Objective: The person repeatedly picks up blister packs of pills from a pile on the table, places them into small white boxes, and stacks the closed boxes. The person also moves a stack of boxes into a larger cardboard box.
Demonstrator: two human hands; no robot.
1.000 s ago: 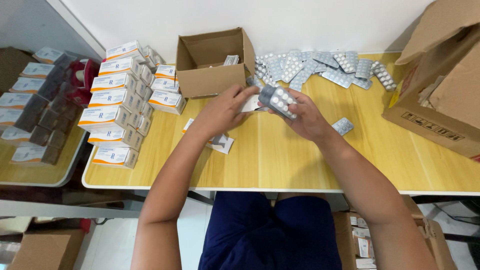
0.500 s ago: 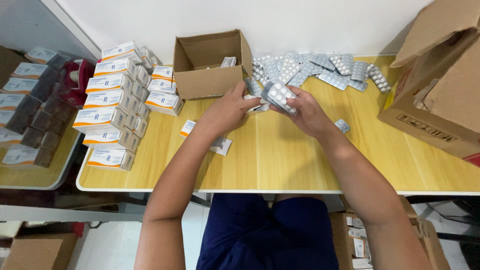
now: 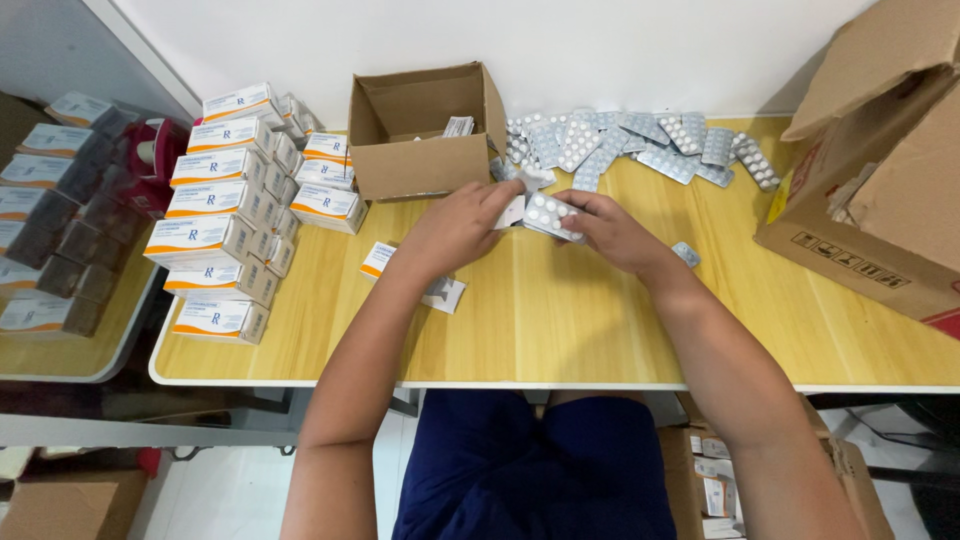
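Both my hands meet over the yellow table, just in front of an open brown cardboard box. My right hand grips a small stack of silver pill blister strips. My left hand touches the left end of that stack, its fingers also on a white folded sheet. A flat white medicine carton lies on the table partly under my left wrist. One loose blister strip rests by my right wrist. A heap of loose blister strips lies beyond my hands.
Stacks of white and orange medicine cartons fill the table's left side. A large brown box stands at the right edge. A lower side table on the left holds more cartons. Small boxes sit on the floor.
The blister stack has come down from a raised, tilted hold to lie lower near the table. Both hands stay together on it.
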